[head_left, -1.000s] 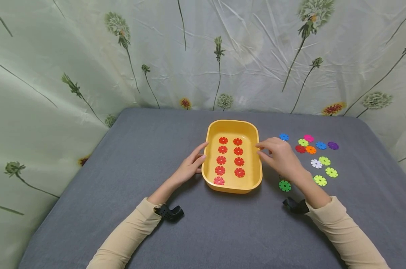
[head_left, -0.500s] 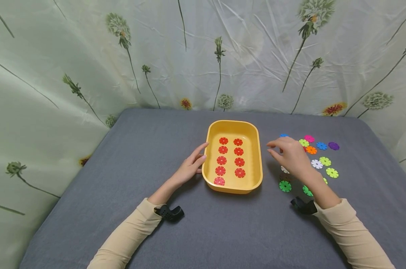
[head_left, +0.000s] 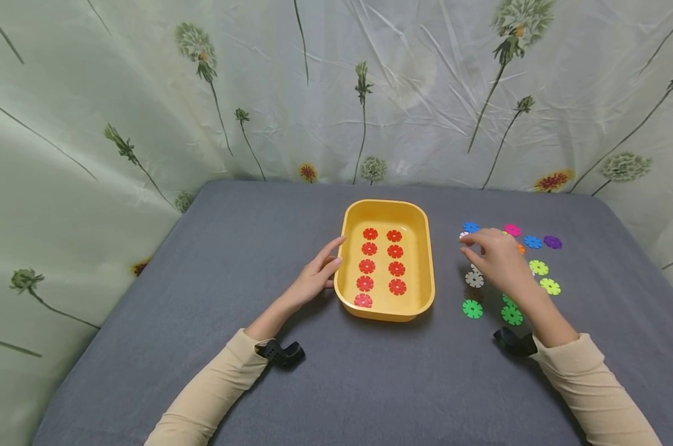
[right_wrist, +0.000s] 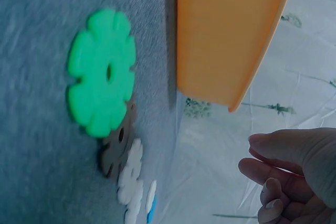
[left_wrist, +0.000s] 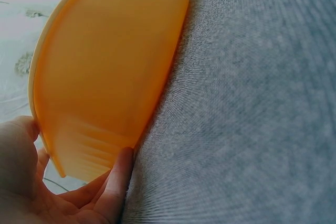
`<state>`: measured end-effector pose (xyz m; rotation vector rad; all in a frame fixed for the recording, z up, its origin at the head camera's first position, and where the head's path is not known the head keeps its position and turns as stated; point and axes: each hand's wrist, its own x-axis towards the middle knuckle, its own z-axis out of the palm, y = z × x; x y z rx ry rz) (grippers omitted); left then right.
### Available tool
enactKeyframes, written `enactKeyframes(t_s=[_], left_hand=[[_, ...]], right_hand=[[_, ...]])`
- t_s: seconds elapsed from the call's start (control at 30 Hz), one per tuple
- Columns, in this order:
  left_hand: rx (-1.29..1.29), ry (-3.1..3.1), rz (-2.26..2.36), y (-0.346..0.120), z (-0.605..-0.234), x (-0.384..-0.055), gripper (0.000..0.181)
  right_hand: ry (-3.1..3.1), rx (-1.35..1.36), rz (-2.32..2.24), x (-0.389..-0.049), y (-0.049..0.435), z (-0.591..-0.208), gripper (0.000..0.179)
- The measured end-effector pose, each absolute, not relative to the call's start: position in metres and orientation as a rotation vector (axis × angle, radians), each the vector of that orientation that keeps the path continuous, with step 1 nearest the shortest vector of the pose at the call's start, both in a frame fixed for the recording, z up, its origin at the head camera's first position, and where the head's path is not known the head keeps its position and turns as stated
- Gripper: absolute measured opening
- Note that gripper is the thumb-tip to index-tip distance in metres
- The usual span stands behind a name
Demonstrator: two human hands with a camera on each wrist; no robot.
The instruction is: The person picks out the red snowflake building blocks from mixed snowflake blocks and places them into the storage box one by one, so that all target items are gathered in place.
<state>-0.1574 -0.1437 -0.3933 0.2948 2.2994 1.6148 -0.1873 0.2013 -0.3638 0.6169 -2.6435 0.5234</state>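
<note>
A yellow plastic tub [head_left: 385,312] stands on the grey cloth, with two columns of red notched plastic discs [head_left: 366,266] on its floor. My left hand [head_left: 308,282] rests at the tub's left side, thumb and forefinger at the rim; in the left wrist view its other fingers [left_wrist: 113,190] lie against the outer wall. To the right of the tub, my right hand [head_left: 498,260] is over loose notched discs, partly covering them. In the right wrist view its thumb and forefinger [right_wrist: 257,170] come close together with nothing between them, and the other fingers are bent.
Loose discs lie right of the tub: green [head_left: 472,309], grey-white [head_left: 474,279], blue [head_left: 471,227], pink [head_left: 512,230], purple [head_left: 552,241] and lime [head_left: 550,286]. A brown disc [right_wrist: 116,148] lies beside the green one. A dandelion-print curtain [head_left: 314,93] hangs behind the table.
My right hand has moved from the tub's right rim rightward to over the loose discs, uncovering some green and grey-white ones. The left hand and the tub have stayed in place.
</note>
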Motion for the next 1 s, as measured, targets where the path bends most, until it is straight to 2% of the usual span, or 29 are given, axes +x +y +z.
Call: enactKeyframes(t_s=[0.13, 0.27, 0.47, 1.0], left_hand=[[0.304, 2.302, 1.608, -0.143, -0.387, -0.154, 0.052], [0.305, 2.289, 1.633, -0.144, -0.398, -0.159, 0.052], [0.306, 2.293, 1.654, -0.146, -0.413, -0.167, 0.052], [0.304, 2.319, 1.657, -0.146, -0.417, -0.167, 0.049]], right_hand=[[-2.651, 0.578, 0.520, -0.191, 0.207, -0.365, 0.013], [-2.619, 0.559, 0.539, -0.193, 0.215, -0.367, 0.011], [-2.577, 0.559, 0.575, -0.196, 0.225, -0.369, 0.011], [-2.674, 0.461, 0.603, -0.204, 0.249, -0.374, 0.013]])
